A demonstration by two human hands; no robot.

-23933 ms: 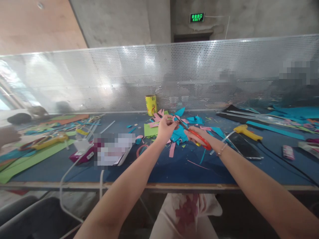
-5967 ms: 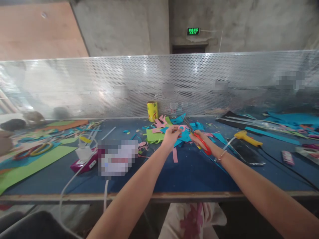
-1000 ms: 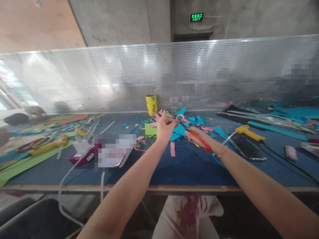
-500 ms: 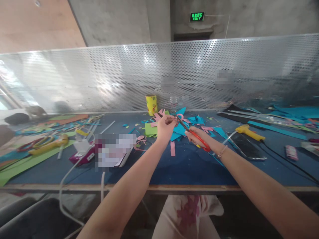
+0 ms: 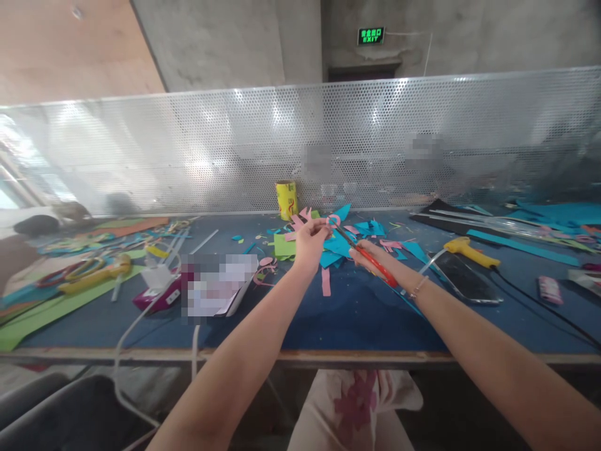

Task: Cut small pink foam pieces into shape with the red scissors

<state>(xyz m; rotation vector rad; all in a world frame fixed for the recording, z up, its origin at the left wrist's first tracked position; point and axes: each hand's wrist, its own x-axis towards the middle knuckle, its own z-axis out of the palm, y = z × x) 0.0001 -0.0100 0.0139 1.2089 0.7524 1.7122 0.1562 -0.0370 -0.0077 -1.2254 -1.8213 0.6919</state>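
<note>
My right hand [image 5: 369, 254] is closed around red-handled scissors [image 5: 382, 268], whose dark blades point up and left toward my other hand. My left hand [image 5: 313, 238] pinches something small at its fingertips, close to the scissor tips; what it is, I cannot make out. Just behind the fingertips shows a curl of pink [image 5: 335, 220]. Below and around both hands lies a heap of cut scraps, with blue pieces [image 5: 334, 255], a green piece [image 5: 283, 246] and a pink strip [image 5: 325, 282].
A yellow roll [image 5: 286, 200] stands by the perforated metal screen [image 5: 235, 150]. On the right lie a yellow glue gun [image 5: 472, 253] and a dark phone-like slab [image 5: 464, 279]. To the left are a purple power strip [image 5: 157, 297], another glue gun [image 5: 96, 275] and a partly blurred-out device [image 5: 239, 291].
The scissors have turned slightly, and their red handles look narrower and closer together. My left fingertips have shifted slightly left, and more of the pink curl shows behind them.
</note>
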